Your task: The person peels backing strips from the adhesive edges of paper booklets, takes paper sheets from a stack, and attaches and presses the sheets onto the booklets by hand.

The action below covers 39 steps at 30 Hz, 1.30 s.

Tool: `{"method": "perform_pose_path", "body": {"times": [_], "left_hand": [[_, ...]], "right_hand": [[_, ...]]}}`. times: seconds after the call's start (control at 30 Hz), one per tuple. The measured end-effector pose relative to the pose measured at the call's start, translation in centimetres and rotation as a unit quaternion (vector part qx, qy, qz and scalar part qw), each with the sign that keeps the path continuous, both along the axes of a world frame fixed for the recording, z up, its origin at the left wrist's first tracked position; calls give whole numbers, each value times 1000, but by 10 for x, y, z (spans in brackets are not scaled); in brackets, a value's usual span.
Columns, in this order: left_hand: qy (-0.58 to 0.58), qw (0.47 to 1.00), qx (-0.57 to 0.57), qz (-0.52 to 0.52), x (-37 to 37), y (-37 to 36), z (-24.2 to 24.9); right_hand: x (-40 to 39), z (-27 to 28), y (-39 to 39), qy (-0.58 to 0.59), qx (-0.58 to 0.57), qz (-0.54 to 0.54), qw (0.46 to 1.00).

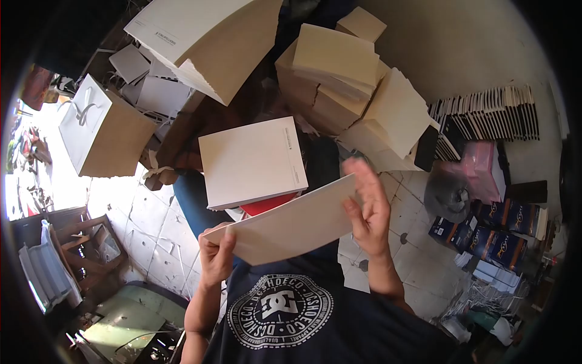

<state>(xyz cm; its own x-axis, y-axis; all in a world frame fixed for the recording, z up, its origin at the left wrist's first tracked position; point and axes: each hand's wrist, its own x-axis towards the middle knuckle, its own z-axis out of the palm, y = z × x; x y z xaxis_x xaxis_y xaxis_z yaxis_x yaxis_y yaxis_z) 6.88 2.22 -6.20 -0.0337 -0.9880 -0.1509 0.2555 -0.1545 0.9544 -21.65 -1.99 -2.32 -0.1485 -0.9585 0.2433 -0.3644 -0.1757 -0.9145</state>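
Observation:
A thin stack of cream paper sheets (291,221) is held up in front of my chest, slightly bowed. My left hand (218,250) pinches its lower left corner, thumb on the near face. At its right end is my right hand (368,209), fingers stretched out and a little blurred, thumb beside the sheets' edge. Just beyond lies a white paper block (251,161) with small print along its right side. It rests over my lap, with a red item (270,204) partly showing under it.
Tall paper stacks (339,67) stand ahead, with another large stack (206,42) at upper left. A row of dark-edged books (494,115) lines the right wall. Blue paper-ream packs (500,233) sit below it. A wooden shelf (91,246) stands at left on the tiled floor (145,230).

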Motion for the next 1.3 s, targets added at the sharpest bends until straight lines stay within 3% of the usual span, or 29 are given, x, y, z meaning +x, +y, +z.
{"method": "perform_pose_path", "body": {"times": [0.03,0.07,0.13,0.17,0.23,0.3,0.5,0.7,0.83,0.93,1.0,1.03,1.07,1.1,1.17,1.2,1.23,1.3], "left_hand": [[25,999,35,-6,7,1,2],[-51,997,48,45,6,-3,5],[-238,964,10,119,8,-20,11],[-472,855,-105,190,6,-26,14],[-509,801,-227,219,-14,-36,36],[-433,854,-283,50,-37,-37,49],[-399,843,-360,28,-77,-43,27],[-397,853,-338,1,-79,-31,31],[-395,833,-386,-25,-66,-39,36],[-395,815,-423,12,-43,-69,60],[-446,808,-354,151,3,-107,80],[-552,700,-369,263,35,-134,93],[-593,648,-336,339,69,-169,110],[-584,630,-362,362,119,-209,119],[-642,567,-355,375,197,-274,139],[-676,551,-322,369,217,-293,142],[-734,486,-257,398,218,-300,146],[-668,510,-352,412,198,-277,145]], "right_hand": [[2,-17,7,-115,77,52,989],[5,-26,11,-227,151,102,957],[36,-28,9,-249,134,80,956],[43,-30,10,-263,138,84,951],[53,-21,13,-221,150,110,957],[69,-22,20,-219,115,107,963],[63,-10,26,-173,123,92,973],[68,-25,34,-239,115,90,960],[68,-11,29,-296,135,126,937],[46,9,31,-247,138,97,954],[6,12,37,-214,66,5,975],[-14,13,38,-215,6,-52,975],[-41,19,42,-155,-41,-87,983],[-69,27,43,-79,-75,-81,991],[-128,32,65,-300,-87,81,947],[-133,37,67,-278,-97,31,955],[-138,40,68,-256,-108,-21,960],[-131,34,64,-350,-159,-44,922]]}}
